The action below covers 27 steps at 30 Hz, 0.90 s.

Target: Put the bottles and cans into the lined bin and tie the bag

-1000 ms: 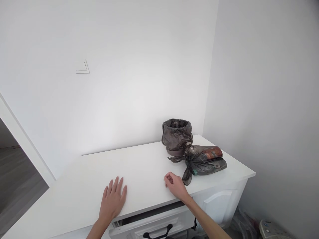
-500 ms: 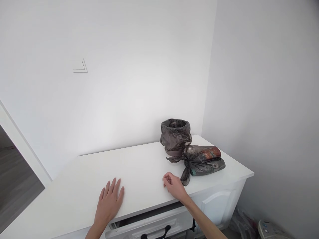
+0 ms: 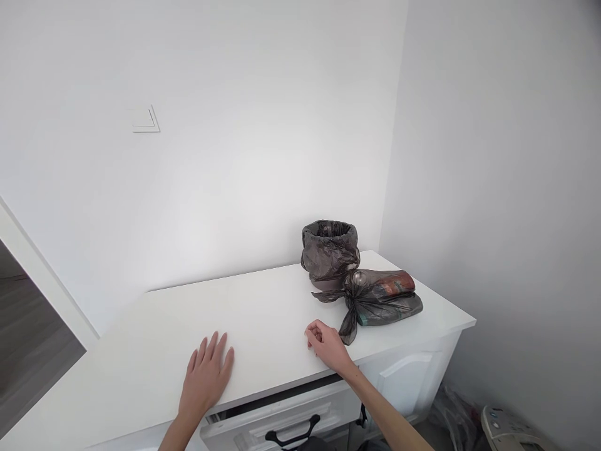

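My left hand (image 3: 206,374) lies flat on the white desk top (image 3: 263,326), fingers stretched out, holding nothing. My right hand (image 3: 328,346) rests on the desk near its front edge with the fingers loosely curled, nothing visible in them. Just right of that hand lies a tied dark plastic bag (image 3: 380,299) with something inside, its knot tails pointing toward my hand. Behind it stands a small bin lined with a dark bag (image 3: 328,252), open at the top.
A drawer with a black handle (image 3: 291,432) stands slightly open under the desk's front edge. White walls meet in a corner at the right. A light switch (image 3: 143,119) is on the back wall. A white appliance (image 3: 509,429) and plastic bags sit on the floor at right.
Both hands stay nearly where they were; my left hand slid slightly back toward the desk edge. The view shifted a little.
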Tool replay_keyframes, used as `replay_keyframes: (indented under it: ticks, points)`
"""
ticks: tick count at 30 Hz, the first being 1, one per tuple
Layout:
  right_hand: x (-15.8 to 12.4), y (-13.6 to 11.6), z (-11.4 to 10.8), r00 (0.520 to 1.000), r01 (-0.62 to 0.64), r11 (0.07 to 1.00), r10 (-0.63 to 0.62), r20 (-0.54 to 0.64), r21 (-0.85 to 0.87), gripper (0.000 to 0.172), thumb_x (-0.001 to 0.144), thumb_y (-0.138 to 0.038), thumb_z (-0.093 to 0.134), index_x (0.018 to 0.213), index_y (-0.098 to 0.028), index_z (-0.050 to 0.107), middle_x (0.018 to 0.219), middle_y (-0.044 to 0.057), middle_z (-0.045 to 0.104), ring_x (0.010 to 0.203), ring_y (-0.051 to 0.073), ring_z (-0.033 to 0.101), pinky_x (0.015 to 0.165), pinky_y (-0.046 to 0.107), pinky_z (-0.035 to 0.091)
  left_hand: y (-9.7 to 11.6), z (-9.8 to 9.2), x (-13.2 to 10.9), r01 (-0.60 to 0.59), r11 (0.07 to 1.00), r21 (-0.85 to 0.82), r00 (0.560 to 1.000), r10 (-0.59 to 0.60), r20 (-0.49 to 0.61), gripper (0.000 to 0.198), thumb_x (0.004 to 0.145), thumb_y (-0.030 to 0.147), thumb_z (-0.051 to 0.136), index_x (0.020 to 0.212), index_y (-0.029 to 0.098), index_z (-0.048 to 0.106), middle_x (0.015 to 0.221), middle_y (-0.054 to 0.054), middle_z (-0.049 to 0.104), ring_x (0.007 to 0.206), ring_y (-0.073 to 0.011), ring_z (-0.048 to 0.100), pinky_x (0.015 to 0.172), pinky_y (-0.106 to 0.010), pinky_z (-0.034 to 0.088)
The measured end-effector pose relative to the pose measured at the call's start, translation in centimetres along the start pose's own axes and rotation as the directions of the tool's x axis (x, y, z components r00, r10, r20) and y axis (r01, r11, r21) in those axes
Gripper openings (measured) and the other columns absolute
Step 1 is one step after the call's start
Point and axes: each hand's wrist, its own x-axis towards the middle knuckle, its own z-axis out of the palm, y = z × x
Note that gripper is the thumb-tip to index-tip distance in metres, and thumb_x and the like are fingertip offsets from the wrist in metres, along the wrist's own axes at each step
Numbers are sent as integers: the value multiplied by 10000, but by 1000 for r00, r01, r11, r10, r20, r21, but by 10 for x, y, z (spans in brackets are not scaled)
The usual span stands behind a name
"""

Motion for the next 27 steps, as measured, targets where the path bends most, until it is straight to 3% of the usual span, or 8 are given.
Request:
replay_keyframes:
  ticks: [27]
  points:
    - [0,7,5,1000,5,1000,-5,-16,0,240,960,-431,474,891,-236,596,709,-7,693,642,170,609,603,260,457,-5,5,-8,-27,999,-19,999,26,-45,667,1007,515,284,1592,214,392,1678,-43,333,1560,-309,293,1262,-528,253]
